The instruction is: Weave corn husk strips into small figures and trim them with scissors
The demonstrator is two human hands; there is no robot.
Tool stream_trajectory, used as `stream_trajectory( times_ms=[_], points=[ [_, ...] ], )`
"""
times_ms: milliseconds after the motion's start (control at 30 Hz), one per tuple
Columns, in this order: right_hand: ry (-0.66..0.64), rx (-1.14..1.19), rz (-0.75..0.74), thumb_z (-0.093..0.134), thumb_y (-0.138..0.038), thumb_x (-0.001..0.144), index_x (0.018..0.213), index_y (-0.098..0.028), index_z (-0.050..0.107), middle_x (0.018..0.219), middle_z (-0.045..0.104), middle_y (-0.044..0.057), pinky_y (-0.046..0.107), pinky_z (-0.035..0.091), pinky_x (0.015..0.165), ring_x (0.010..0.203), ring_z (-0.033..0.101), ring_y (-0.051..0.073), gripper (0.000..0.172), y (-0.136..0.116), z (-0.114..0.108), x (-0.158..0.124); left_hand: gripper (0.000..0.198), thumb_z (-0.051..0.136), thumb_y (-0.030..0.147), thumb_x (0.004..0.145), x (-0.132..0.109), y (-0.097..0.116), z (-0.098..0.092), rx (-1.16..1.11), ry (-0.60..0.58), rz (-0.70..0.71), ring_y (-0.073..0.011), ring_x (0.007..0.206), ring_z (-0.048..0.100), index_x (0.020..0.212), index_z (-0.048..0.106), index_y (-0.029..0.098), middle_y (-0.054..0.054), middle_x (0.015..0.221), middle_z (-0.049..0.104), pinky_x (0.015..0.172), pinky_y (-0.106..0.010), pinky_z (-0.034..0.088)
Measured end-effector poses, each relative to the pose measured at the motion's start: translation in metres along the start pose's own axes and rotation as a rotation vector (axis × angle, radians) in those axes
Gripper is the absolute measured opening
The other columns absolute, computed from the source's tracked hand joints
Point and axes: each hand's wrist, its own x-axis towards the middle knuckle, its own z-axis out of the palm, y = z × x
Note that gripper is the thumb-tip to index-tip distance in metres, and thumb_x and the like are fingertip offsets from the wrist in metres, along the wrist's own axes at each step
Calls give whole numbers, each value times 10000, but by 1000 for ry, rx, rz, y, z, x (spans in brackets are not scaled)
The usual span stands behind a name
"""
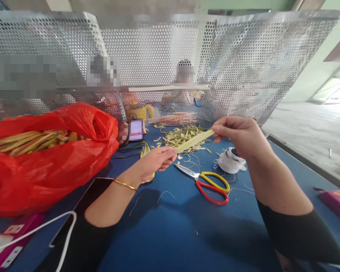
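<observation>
A pale yellow-green leaf strip (195,141) is stretched between my two hands above the blue table (170,234). My left hand (158,160), with a gold bangle at the wrist, pinches its near left end. My right hand (239,133) grips the far right end between thumb and fingers. Below the strip lies a pair of scissors (197,175) with one yellow and one red handle, blades slightly apart. Near my right wrist stands a spool of white thread (231,162). Another folded yellow-green leaf (145,149) shows partly behind my left hand.
A heap of cut leaf scraps (184,136) lies behind the strip. At left, a red plastic bag (73,170) holds long dry leaf strips (36,141). A smartphone (136,130), dark tablet (98,189), white cable (69,238) and purple power strip (336,202) surround me. Perforated metal screen (147,45) rises behind.
</observation>
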Motion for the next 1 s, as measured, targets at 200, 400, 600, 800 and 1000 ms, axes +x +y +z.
stream_trajectory(
  times_ms=[200, 400, 600, 800, 1000],
  points=[
    [302, -83, -132, 715, -232, 689, 602, -185, 632, 497, 573, -28, 246, 455, 464, 451, 545, 101, 129, -4, -15, 2, 181, 595, 323, 792, 6, 0, -15, 303, 467, 137, -145, 641, 524, 682, 592, 179, -14, 649, 560, 631, -267, 413],
    [384, -284, -306, 627, -223, 793, 694, -185, 645, 546, 610, -21, 248, 448, 501, 506, 566, 114, 108, 7, 16, -6, 248, 595, 362, 839, -1, 3, 15, 190, 598, 259, -196, 773, 624, 718, 666, 158, -83, 753, 677, 755, -310, 473],
    [190, -667, -793, 479, -135, 896, 773, -181, 640, 686, 648, 24, 237, 431, 556, 603, 566, 115, 208, 23, 68, -37, 368, 405, 312, 970, -1, 8, 32, -723, 212, 2, -154, 781, 679, 854, 682, 98, -113, 853, 721, 741, -274, 536],
    [-42, -933, -1173, 407, -78, 921, 798, -149, 631, 612, 577, 12, 274, 373, 529, 539, 468, 124, 265, 41, 90, -54, 278, 433, 94, 930, 0, 15, 15, -837, 491, 20, -108, 531, 622, 737, 633, 105, -14, 586, 618, 581, -232, 532],
    [-83, -963, -1255, 476, -90, 905, 791, -118, 636, 602, 555, 12, 281, 360, 504, 534, 459, 121, 198, 40, 95, -59, 272, 445, 78, 920, 1, 15, 12, -811, 540, 86, -90, 483, 590, 732, 641, 90, -11, 572, 605, 536, -222, 530]
  ],
)
